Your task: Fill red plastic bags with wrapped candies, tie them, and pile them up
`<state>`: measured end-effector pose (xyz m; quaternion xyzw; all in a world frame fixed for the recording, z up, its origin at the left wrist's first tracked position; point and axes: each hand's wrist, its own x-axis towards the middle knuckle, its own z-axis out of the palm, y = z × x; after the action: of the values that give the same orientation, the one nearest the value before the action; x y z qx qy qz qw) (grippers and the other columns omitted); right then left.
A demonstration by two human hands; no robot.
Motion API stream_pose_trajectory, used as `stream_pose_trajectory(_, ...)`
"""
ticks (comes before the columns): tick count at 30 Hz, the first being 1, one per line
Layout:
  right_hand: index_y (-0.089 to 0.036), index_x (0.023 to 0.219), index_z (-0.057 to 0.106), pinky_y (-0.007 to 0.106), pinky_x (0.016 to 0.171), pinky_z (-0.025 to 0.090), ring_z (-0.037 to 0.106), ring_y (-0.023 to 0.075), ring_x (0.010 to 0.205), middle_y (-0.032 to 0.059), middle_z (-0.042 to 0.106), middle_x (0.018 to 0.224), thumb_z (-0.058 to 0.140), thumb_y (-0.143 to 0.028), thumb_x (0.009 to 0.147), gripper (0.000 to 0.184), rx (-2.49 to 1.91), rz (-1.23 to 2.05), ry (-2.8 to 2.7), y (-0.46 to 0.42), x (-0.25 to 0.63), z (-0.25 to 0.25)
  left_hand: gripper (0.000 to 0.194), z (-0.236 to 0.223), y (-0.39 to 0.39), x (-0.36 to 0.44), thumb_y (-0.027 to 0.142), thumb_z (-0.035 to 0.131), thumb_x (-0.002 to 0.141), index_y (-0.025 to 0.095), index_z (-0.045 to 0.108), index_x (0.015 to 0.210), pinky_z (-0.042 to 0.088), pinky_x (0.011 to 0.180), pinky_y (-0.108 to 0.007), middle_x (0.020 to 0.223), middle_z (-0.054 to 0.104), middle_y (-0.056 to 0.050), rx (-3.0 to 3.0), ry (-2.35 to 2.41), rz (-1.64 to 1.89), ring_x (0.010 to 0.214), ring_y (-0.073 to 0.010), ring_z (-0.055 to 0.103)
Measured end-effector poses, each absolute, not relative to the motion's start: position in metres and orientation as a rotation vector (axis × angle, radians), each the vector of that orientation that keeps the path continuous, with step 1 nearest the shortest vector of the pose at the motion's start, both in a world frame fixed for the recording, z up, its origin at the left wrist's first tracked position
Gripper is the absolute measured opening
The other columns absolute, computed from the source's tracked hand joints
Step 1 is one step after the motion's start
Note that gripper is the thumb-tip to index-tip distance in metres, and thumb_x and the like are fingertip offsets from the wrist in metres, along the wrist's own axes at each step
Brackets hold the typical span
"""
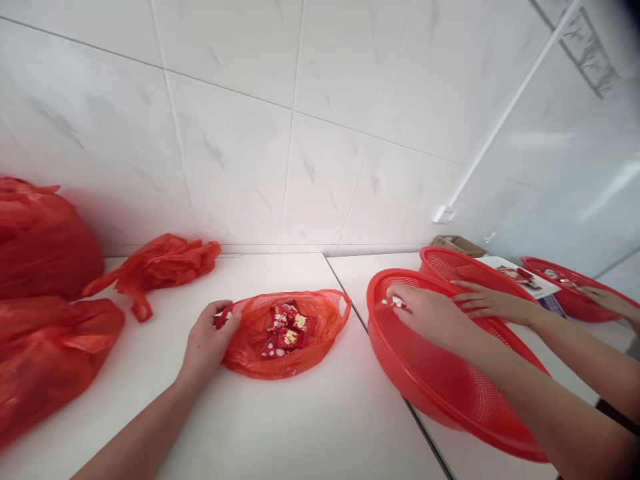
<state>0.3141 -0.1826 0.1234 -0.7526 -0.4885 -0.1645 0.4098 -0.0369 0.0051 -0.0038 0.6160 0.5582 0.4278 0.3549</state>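
Observation:
My left hand (pixel 211 337) pinches the left rim of an open red plastic bag (pixel 320 350). Something small, dark red and white shows at those fingers; I cannot make out what it is. Several small red packets (pixel 290 337) with pale print lie inside the bag. My right hand (pixel 430 317) is over the near red mesh basket (pixel 425 387), its fingers closed on a small red and white packet (pixel 396 303). Much of that basket's inside is hidden by my forearm.
Another person's hand (pixel 487 300) reaches in beside mine, near a second red basket (pixel 450 257). A further hand (pixel 610 301) is at a red basket (pixel 537 267) farther right. Crumpled red bags (pixel 165 263) and a full red bag (pixel 45 247) lie left. A cardboard box (pixel 460 245) stands behind.

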Motion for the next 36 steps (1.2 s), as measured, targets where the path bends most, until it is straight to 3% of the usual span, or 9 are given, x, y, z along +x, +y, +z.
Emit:
stream_pose_trajectory(2, -0.031, 0.087, 0.065, 0.026, 0.052, 0.041, 0.059, 0.0133, 0.056, -0.0014, 0.067, 0.074, 0.054, -0.026, 0.082, 0.013, -1.958, -0.2, -1.645, -0.167, 0.275, 0.143, 0.037, -0.006, 0.006, -0.037, 0.049, 0.056, 0.076, 0.024, 0.057, 0.104, 0.048, 0.074, -0.032, 0.101, 0.064, -0.002, 1.598, 1.42, 1.139, 0.083, -0.0202, 0.061)
stream_pose_trajectory(7, -0.027, 0.101, 0.054, 0.028, 0.061, 0.043, 0.061, 0.0165, 0.076, 0.0008, 0.066, 0.096, 0.041, -0.017, 0.087, 0.021, -1.917, -0.279, -2.027, -0.129, 0.187, 0.161, 0.035, -0.009, 0.005, -0.037, 0.045, 0.055, 0.077, 0.023, 0.056, 0.103, 0.047, 0.077, -0.033, 0.1, 0.065, -0.003, 1.601, 1.399, 1.168, 0.083, -0.02, 0.061)
stream_pose_trajectory(11, -0.026, 0.105, 0.054, 0.027, 0.064, 0.041, 0.061, 0.0157, 0.077, 0.0006, 0.065, 0.099, 0.041, -0.019, 0.088, 0.022, -1.851, -0.123, -2.087, -0.099, 0.154, 0.133, 0.035, -0.009, 0.004, -0.038, 0.045, 0.055, 0.077, 0.022, 0.056, 0.104, 0.047, 0.078, -0.034, 0.101, 0.064, -0.005, 1.571, 1.346, 1.171, 0.083, -0.0197, 0.061)
stream_pose_trajectory(16, -0.031, 0.117, 0.053, 0.035, 0.082, 0.046, 0.058, 0.0223, 0.102, 0.0026, 0.059, 0.117, 0.051, -0.031, 0.084, 0.033, -1.821, 0.2, -1.975, -0.094, 0.154, 0.099, 0.034, -0.007, 0.003, -0.039, 0.043, 0.054, 0.078, 0.022, 0.055, 0.104, 0.047, 0.078, -0.034, 0.104, 0.062, -0.005, 1.561, 1.329, 1.172, 0.085, -0.0194, 0.06)
stream_pose_trajectory(22, -0.028, 0.122, 0.051, 0.048, 0.104, 0.034, 0.038, 0.0273, 0.128, 0.0069, 0.041, 0.138, 0.051, -0.037, 0.082, 0.042, -1.795, -0.032, -1.566, -0.13, 0.19, 0.043, 0.03, -0.005, 0.001, -0.039, 0.04, 0.055, 0.077, 0.021, 0.057, 0.1, 0.048, 0.072, -0.032, 0.098, 0.063, -0.004, 1.536, 1.292, 1.148, 0.076, -0.0175, 0.058)
stream_pose_trajectory(26, -0.023, 0.131, 0.041, 0.048, 0.102, 0.037, 0.039, 0.028, 0.126, 0.0117, 0.039, 0.138, 0.055, -0.042, 0.079, 0.057, -1.751, -0.032, -1.313, -0.144, 0.204, 0.002, 0.03, -0.002, -0.002, -0.038, 0.041, 0.054, 0.078, 0.023, 0.055, 0.102, 0.048, 0.07, -0.03, 0.103, 0.061, -0.004, 1.536, 1.307, 1.139, 0.078, -0.0168, 0.057)
stream_pose_trajectory(30, -0.02, 0.136, 0.032, 0.043, 0.096, 0.043, 0.045, 0.0282, 0.123, 0.0142, 0.039, 0.14, 0.057, -0.05, 0.077, 0.071, -1.737, 0.3, -1.069, -0.129, 0.207, -0.005, 0.035, -0.001, -0.001, -0.038, 0.041, 0.053, 0.078, 0.021, 0.052, 0.107, 0.049, 0.072, -0.029, 0.108, 0.059, -0.005, 1.574, 1.339, 1.133, 0.082, -0.0168, 0.057)
stream_pose_trajectory(36, -0.016, 0.13, 0.04, 0.037, 0.091, 0.045, 0.051, 0.0285, 0.117, 0.0156, 0.05, 0.13, 0.06, -0.053, 0.072, 0.072, -1.669, 0.408, -0.856, -0.088, 0.201, 0.002, 0.048, 0.0, 0.013, -0.038, 0.044, 0.054, 0.076, 0.017, 0.048, 0.116, 0.05, 0.074, -0.033, 0.105, 0.059, -0.009, 1.708, 1.451, 1.078, 0.087, -0.0203, 0.061)
